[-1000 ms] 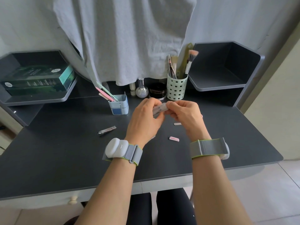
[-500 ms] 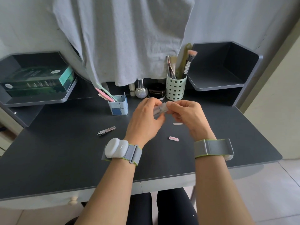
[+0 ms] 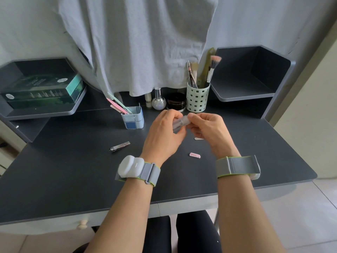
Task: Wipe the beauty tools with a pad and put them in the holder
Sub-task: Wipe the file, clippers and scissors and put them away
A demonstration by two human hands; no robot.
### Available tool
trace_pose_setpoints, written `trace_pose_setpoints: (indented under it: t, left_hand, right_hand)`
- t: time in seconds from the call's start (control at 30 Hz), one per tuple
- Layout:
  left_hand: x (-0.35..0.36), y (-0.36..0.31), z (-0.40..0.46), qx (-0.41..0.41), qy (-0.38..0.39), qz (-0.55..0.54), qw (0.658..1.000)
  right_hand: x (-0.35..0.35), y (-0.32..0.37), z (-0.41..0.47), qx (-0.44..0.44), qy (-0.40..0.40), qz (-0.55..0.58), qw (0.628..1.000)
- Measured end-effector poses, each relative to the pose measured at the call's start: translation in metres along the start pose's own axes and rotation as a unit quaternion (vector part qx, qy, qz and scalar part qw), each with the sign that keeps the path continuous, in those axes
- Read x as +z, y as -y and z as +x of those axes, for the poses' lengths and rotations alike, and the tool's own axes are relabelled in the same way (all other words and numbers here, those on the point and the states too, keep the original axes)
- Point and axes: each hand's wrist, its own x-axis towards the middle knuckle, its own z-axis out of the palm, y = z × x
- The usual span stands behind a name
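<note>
Since the earlier frames we are seeing little movement: both hands are staying raised over the middle of the surface (image 3: 54, 179), the small clear packet (image 3: 179, 122) between them tilting slightly more upward at its right end, everything lying on the surface keeping its place.

We are noting the left hand (image 3: 163, 136) curling its fingers round the left part of the packet, back of the hand toward us; its grip is closed on the packet. The right hand (image 3: 209, 130) is pinching the packet's right end between thumb and fingertips, so that grip is closed on it as well. The packet is showing a small barcode label; we cannot tell what it contains.

On the surface we are seeing a nail clipper (image 3: 119, 146) lying left of the hands, well apart from them. A small pink tool (image 3: 195, 155) is lying near the right wrist, and a pale nail file tip (image 3: 198, 138) is showing just beside the right hand, mostly hidden by it.

Behind the hands, the blue holder (image 3: 133, 118) is standing with pink and green files leaning out to the left. Farther right a pale green perforated cup (image 3: 197, 98) is holding brushes, with a dark jar (image 3: 176, 102) and a round bottle (image 3: 159, 101) beside it
</note>
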Motion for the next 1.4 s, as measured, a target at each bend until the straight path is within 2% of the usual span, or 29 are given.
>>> trace_pose_setpoints:
  t: [0.2,0.8,0.97,1.13,1.27,1.4]
  left_hand:
    - [0.000,-0.001,-0.002,-0.006,0.003,-0.006,1.000]
    - [-0.004,-0.004,0.003,-0.024,0.009,-0.010,1.000]
    - [-0.006,-0.002,0.004,-0.021,0.009,0.003,1.000]
    - [-0.007,-0.002,0.004,-0.019,0.000,0.000,1.000]
    - [-0.009,-0.003,0.005,-0.014,0.003,-0.009,1.000]
    - [-0.009,0.000,0.005,-0.019,0.006,-0.007,1.000]
  right_hand:
    - [0.004,-0.003,0.001,-0.009,-0.022,0.003,1.000]
    - [0.012,-0.008,0.002,-0.107,-0.100,-0.141,0.979]
    - [0.008,-0.005,0.000,-0.085,-0.050,-0.067,0.993]
    - [0.004,0.002,-0.003,-0.072,-0.003,-0.063,0.995]
    - [0.004,0.002,-0.002,-0.070,0.000,-0.058,0.996]
    - [0.006,-0.001,0.003,-0.074,-0.015,-0.110,0.991]
